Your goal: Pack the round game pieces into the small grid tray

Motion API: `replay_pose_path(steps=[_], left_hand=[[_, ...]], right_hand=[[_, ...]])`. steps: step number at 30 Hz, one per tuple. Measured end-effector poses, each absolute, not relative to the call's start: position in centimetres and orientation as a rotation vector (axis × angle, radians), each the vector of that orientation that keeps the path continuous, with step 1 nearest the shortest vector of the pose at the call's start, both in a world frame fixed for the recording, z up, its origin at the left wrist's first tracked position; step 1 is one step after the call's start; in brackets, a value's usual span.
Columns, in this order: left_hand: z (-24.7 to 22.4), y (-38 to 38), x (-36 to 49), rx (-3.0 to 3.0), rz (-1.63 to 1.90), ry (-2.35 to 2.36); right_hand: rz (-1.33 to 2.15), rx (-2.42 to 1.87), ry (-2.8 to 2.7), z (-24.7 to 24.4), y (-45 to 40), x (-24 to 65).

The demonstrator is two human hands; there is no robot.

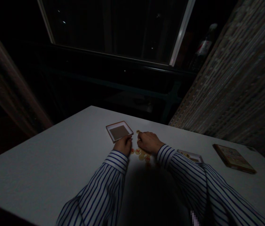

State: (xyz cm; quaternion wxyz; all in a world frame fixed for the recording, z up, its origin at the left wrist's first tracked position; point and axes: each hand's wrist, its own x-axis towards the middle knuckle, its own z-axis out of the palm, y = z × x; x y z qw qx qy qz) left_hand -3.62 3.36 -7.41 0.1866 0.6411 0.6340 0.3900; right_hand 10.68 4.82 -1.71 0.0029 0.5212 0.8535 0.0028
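Round xiangqi pieces (141, 156) cluster just nearside of the right hand (150, 142), beside the left hand (123, 144); whether either curled grip holds one cannot be told.

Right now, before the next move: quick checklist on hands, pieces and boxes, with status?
1. Left hand at the open tray: ok, by its near side; whether it grips anything, cannot tell.
2. Right hand holding a piece: cannot tell, fingers curled and light dim.
3. Round pieces all inside a tray: not ok, several lie loose on the white table near the hands.
4. Second tray fully visible: not ok, the right sleeve hides part of it.
5. Flat box clear of the right sleeve: ok, lies apart at far right.
6. Lighting: not ok, scene is dark.
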Motion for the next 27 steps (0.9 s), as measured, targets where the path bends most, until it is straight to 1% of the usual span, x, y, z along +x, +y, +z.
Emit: replay_pose_path(steps=[5, 9, 14, 19, 22, 27], left_hand=[[-6.9, 3.4, -3.7, 1.694, 1.172, 1.691], [-6.3, 3.1, -3.4, 1.591, 1.28, 1.501], [-5.1, 1.9, -2.1, 1.471, 1.302, 1.271], [-4.5, 0.8, -1.0, 1.259, 1.219, 1.092], [-4.1, 0.5, -0.7, 1.18, 1.186, 1.021], [-2.8, -0.7, 0.5, 1.208, 1.142, 0.995]], right_hand=[[0.025, 1.582, 2.923, -0.9, 3.9, 11.8], [0.006, 1.52, 3.081, -0.6, 2.9, 12.6], [-0.134, 1.46, 3.218, -0.2, 1.5, 13.4], [-0.226, 1.416, 3.338, -0.2, 0.4, 14.4], [-0.34, 1.455, 3.403, -0.3, 0.0, 15.1], [-0.58, 1.622, 3.489, -0.2, -0.8, 16.6]])
